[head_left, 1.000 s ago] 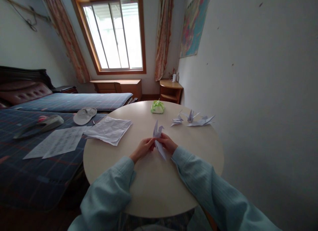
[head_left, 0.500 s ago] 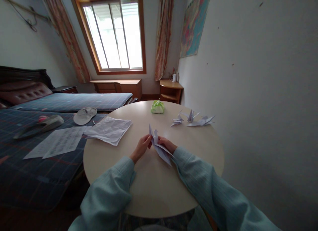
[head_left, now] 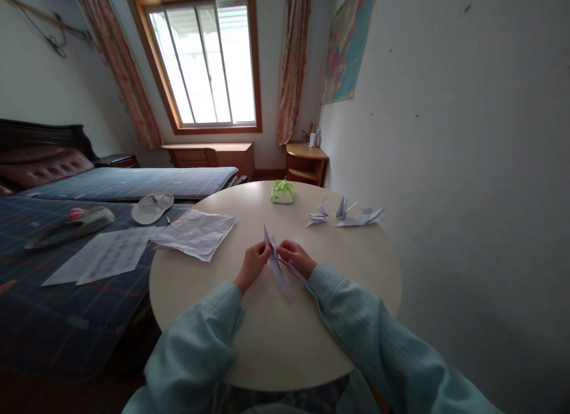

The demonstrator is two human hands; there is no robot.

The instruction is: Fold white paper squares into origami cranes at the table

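Above the middle of the round table, both hands grip a white folded paper crane (head_left: 279,277). My left hand (head_left: 255,262) pinches it from the left, fingers closed near its upright point. From the other side my right hand (head_left: 297,257) holds it with bent fingers closed on the paper. One long flap points down toward me, and another runs beneath my right hand to the sleeve. The fingers hide the crane's middle. Beyond the right hand, finished-looking paper cranes (head_left: 342,209) stand grouped at the table's far right.
The round cream table (head_left: 276,354) carries a green tissue pack (head_left: 282,192) at its far edge. Creased white sheets (head_left: 198,233) overhang its left side. On the plaid bed (head_left: 120,307) lie printed sheets (head_left: 116,253) and a pale cap (head_left: 152,208). A bare wall (head_left: 467,194) rises at right.
The paper crane has turned, so its lower flap now looks narrower and points more directly toward me. My right hand has shifted its hold, its fingers curling further over the paper.
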